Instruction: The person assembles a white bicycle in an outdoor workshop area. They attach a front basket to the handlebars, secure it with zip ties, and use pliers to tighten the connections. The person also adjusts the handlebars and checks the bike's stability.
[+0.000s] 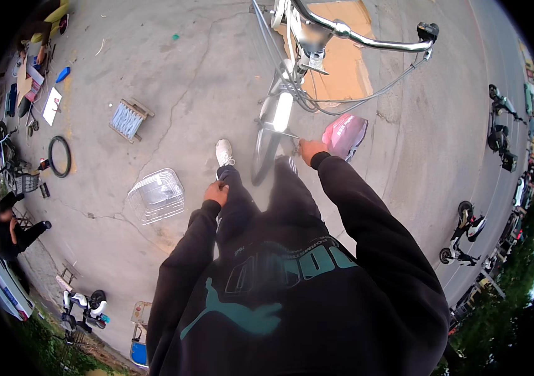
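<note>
A bicycle stands in front of me, its front wheel and fender (267, 141) pointing toward my legs. Its chrome handlebar (380, 42) crosses the top of the view, with grey cables looping below. My right hand (311, 150) is closed beside the wheel, at the end of a thin metal rod by the fender. What its fingers grip is hidden. My left hand (217, 193) is at my left thigh, fingers curled; whether anything is in them does not show. A pink-and-white bag (346, 135) lies just beyond my right hand.
Flattened cardboard (348, 69) lies under the bicycle. To the left are a wire basket (157, 195), a small low stool (129, 120) and a black tyre (60, 156). One person (13, 232) sits at far left; another bends at upper left. Scooters (464, 232) stand along the right.
</note>
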The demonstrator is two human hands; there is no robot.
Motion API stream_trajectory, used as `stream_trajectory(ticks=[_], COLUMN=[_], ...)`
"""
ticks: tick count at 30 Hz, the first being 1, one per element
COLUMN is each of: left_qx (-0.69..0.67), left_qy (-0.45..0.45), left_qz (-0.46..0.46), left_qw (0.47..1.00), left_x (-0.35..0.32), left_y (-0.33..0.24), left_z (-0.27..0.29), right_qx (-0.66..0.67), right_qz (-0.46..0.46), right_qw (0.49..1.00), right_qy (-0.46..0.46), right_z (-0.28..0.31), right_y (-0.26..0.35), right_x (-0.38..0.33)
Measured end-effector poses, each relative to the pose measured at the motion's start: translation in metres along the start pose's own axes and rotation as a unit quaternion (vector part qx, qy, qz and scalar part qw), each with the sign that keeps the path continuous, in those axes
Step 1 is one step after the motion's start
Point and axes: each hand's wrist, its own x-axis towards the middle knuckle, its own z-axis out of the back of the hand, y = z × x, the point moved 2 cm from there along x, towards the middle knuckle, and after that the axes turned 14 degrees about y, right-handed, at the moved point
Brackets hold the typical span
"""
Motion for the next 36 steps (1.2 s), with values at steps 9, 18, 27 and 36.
stream_trajectory(ticks=[9,18,27,36], left_qx=[0.122,0.101,0.210,0.272], left_qy=[-0.026,0.024,0.128,0.136], left_qz=[0.031,0.057,-0.045,-0.113], left_qw=[0.992,0.993,0.968,0.946], left_x=[0.050,0.062,-0.003,-0.058], left_y=[0.074,0.148,0.040,0.015], left_z=[0.162,0.180,0.089,0.018], right_qx=[0.269,0.321,0.518,0.526], right_qz=[-0.103,-0.141,-0.238,-0.166], right_qw=[0.953,0.935,0.814,0.824], right_qy=[-0.092,-0.048,-0.108,-0.127], right_z=[-0.039,-0.168,-0.356,-0.362], right_y=[0.018,0.075,0.112,0.167], right_x=[-0.056,-0.111,-0.095,-0.123])
